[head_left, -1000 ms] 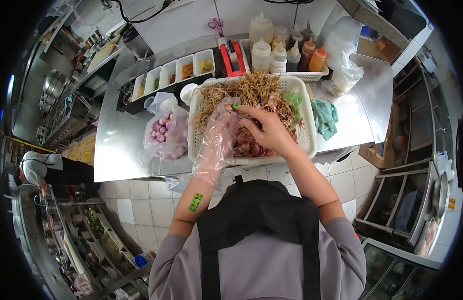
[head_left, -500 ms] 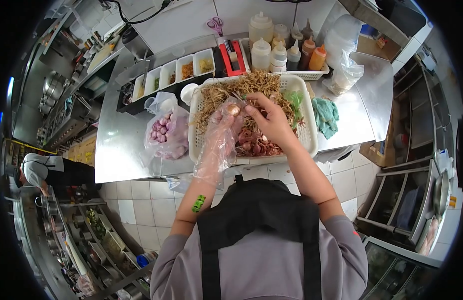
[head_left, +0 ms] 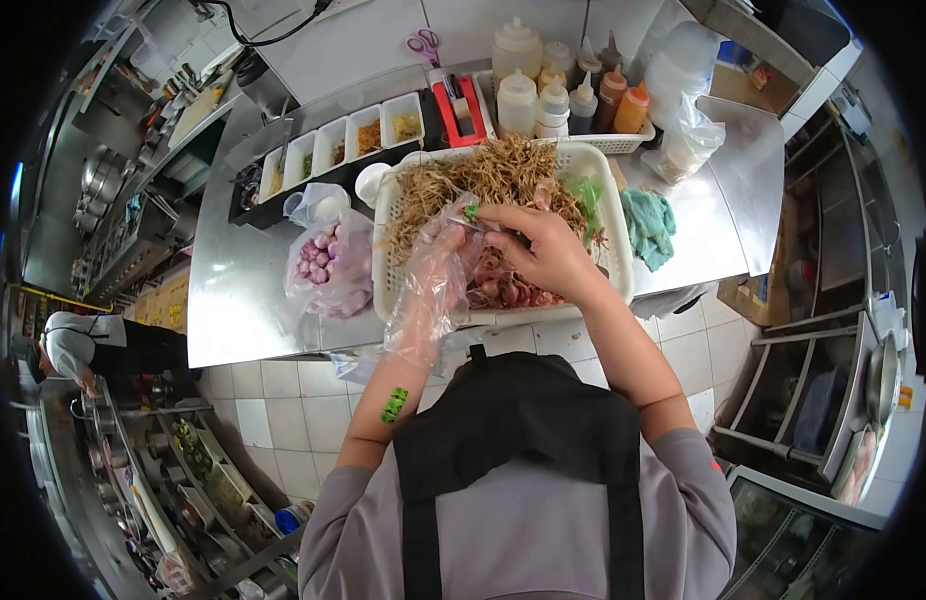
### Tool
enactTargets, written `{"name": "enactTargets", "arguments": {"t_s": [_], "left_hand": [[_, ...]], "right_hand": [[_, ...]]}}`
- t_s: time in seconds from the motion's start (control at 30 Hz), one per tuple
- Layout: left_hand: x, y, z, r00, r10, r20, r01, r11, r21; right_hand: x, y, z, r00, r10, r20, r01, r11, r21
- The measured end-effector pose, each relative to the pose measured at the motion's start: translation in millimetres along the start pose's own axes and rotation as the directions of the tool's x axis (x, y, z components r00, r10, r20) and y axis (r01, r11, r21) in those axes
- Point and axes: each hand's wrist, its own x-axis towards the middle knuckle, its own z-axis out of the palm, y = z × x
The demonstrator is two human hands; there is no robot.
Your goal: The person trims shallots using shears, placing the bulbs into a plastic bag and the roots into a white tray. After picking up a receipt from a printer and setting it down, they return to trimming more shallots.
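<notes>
My left hand [head_left: 448,240], in a clear plastic glove, is closed over the white basket; the shallot seen in it earlier is now mostly hidden by the fingers. Against its fingertips, my right hand [head_left: 543,250] is bare, with bent fingers drawn together at a small green piece [head_left: 470,211]; what it pinches I cannot make out. Beneath both hands lie reddish shallots [head_left: 508,287], and dry, straw-like stalks [head_left: 493,170] are heaped behind them in the basket [head_left: 616,250].
Left of the basket stands a plastic bag of purple-skinned bulbs [head_left: 328,265]. Behind are white ingredient trays [head_left: 368,135], a red holder [head_left: 458,110] and squeeze bottles [head_left: 518,100]. A green cloth [head_left: 648,228] lies at the right. Another person [head_left: 83,340] bends over at far left.
My right hand has come down and its fingers have closed in over my left fingertips. The shallot, plainly visible before, is now covered. The camera view shifted slightly.
</notes>
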Motion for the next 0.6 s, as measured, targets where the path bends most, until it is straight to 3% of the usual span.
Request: {"name": "enactTargets", "arguments": {"t_s": [0.1,0.23,0.3,0.33,0.37,0.43,0.5,0.6], "left_hand": [[0.2,-0.9,0.5,0.997,-0.012,-0.081,0.017,0.998,0.055],[1.9,2.2,-2.8,0.999,-0.040,-0.026,0.041,0.998,0.047],[3.3,1.4,-6.3,0.999,-0.040,0.018,0.040,0.999,0.009],[2.8,2.0,-6.4,0.999,-0.040,0.018,0.040,0.999,0.009],[2.4,3.1,-5.8,0.997,-0.061,0.039,0.062,0.998,-0.032],[2.2,3.1,-5.2,0.995,-0.080,0.059,0.084,0.994,-0.074],[3.7,0.5,-6.4,0.998,-0.068,-0.012,0.065,0.986,-0.156],[5.0,-3.7,-10.6,1.000,-0.026,-0.012,0.025,0.993,-0.117]], "right_hand": [[0.8,-2.8,-0.9,0.998,0.067,0.021,-0.068,0.993,0.095],[-0.9,1.7,-3.6,0.989,0.135,0.053,-0.145,0.942,0.303],[0.9,2.5,-9.3,0.891,0.413,0.187,-0.448,0.737,0.507],[1.2,10.8,-7.9,0.935,0.339,0.102,-0.350,0.845,0.405],[0.2,12.3,-8.0,0.935,0.338,0.103,-0.350,0.845,0.404],[-0.8,11.2,-8.5,0.979,0.205,-0.001,-0.198,0.947,0.254],[-1.1,1.4,-12.9,0.976,0.212,0.042,-0.216,0.954,0.207],[-1.9,-4.4,-8.5,0.984,0.170,0.052,-0.175,0.977,0.124]]}}
